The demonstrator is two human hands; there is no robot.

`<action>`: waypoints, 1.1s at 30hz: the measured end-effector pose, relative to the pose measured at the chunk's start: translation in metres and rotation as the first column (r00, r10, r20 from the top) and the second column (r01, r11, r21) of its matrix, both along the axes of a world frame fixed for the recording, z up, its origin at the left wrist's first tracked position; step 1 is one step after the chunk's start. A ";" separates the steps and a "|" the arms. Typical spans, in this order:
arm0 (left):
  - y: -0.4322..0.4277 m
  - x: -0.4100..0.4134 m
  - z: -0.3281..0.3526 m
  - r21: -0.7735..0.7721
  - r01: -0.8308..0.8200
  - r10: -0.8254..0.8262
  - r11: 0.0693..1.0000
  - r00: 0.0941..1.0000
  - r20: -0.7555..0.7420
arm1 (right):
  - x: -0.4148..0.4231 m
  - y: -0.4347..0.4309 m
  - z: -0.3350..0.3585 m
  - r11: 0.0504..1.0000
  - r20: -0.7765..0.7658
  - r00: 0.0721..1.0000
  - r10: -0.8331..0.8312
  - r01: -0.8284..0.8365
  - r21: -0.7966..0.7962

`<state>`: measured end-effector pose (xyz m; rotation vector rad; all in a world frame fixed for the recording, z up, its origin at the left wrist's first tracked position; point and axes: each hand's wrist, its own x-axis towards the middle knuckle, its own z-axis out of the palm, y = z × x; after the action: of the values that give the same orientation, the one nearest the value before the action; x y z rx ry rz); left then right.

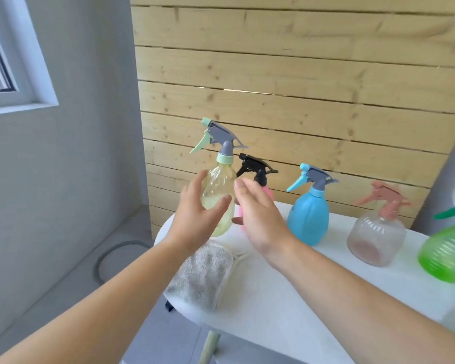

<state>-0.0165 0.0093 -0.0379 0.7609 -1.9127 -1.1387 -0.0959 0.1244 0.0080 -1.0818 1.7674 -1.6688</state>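
Note:
A pale yellow translucent spray bottle [220, 179] with a grey and mint trigger stands at the far left end of the white table [286, 292]. My left hand [199, 214] holds it, with the thumb across its front and the fingers along its left side. My right hand [258, 214] hovers just to the right of it with straight fingers and holds nothing. It covers most of a pink spray bottle with a black trigger [258, 170].
To the right stand a blue spray bottle [309, 219], a clear brownish one with a pink trigger [377, 237] and a green one [447, 254] at the frame edge. A grey-white cloth [202, 277] lies near the table's left edge. A wooden plank wall [286, 74] rises behind.

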 end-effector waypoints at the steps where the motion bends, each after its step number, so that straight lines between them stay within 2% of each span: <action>1: 0.015 0.005 0.003 -0.011 0.001 -0.002 1.000 1.000 -0.014 | 0.002 0.016 0.006 1.000 -0.005 1.000 0.001 -0.001 0.005; 3: 0.051 0.015 0.013 -0.028 0.016 -0.017 0.999 0.999 -0.047 | 0.003 0.052 0.020 1.000 -0.049 0.999 -0.017 0.017 -0.002; 6: 0.112 0.030 0.023 -0.050 0.133 -0.134 0.990 0.991 -0.022 | 0.001 0.105 0.037 0.992 -0.082 0.990 -0.113 0.109 -0.061; 9: 0.172 0.038 0.029 -0.046 0.250 -0.249 0.967 0.968 0.022 | 0.000 0.160 0.047 0.972 0.013 0.978 -0.207 0.207 -0.110; 13: 0.236 0.048 0.037 -0.060 0.314 -0.307 0.947 0.946 0.102 | 0.006 0.228 0.047 0.952 0.183 0.951 -0.250 0.275 -0.131; 17: 0.278 0.058 0.037 -0.104 0.371 -0.345 0.923 0.916 0.204 | 0.017 0.272 0.041 0.937 0.329 0.920 -0.215 0.289 -0.198; 22: 0.293 0.065 0.022 0.130 0.531 -0.547 0.837 0.816 0.187 | 0.021 0.299 0.023 0.959 0.366 0.910 -0.194 0.255 -0.126; 26: 0.292 0.061 0.013 0.180 0.586 -0.612 0.790 0.772 0.170 | 0.017 0.305 0.009 0.983 0.391 0.910 -0.138 0.175 -0.062; 33: 0.284 0.060 0.004 0.281 0.656 -0.708 0.700 0.687 0.163 | 0.008 0.305 -0.008 0.989 0.441 0.897 -0.038 0.098 -0.115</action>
<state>0.0433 0.2929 -0.0336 0.2698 -2.4332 -1.7843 -0.0878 0.4293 0.0000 -0.6285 1.4294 -1.9165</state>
